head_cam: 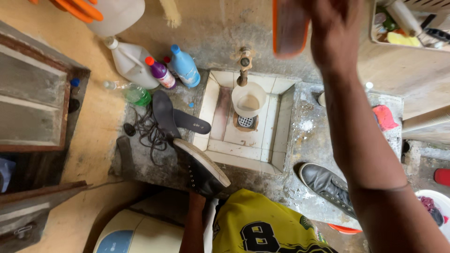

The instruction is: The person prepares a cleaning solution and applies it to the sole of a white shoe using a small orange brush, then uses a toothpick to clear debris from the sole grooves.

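1. Raised high, my right hand [335, 33] is at the top of the view, fingers closed round an orange-edged brush [288, 26] that I grip by its back; it is blurred, so I cannot tell the bristles.
2. My left hand is low, and I cannot see it: it seems to be inside the black high-top shoe [202, 168], with only my forearm showing beneath. Whether it is clenched or loose in there I cannot tell.
3. That shoe is held sole-up, its white sole edge facing me, over the front left corner of the small tiled sink [276, 126].
4. I judge the step as scrubbing the shoe: the brush is lifted well away from it, so the next move calls for bringing my right arm down and across to the sole while the left keeps the shoe steady.
5. My right arm stretches up and forward, almost straight, crossing the right side of the concrete counter [304, 140].
6. In the sink a white cup [248, 99] stands under the tap [243, 65], beside the drain.
7. Left of the sink lie two dark insoles [178, 119] and a tangle of laces [147, 133].
8. Behind them stand bottles [161, 70] of several colours.
9. The second black shoe [328, 185] lies on the counter, right of the sink.
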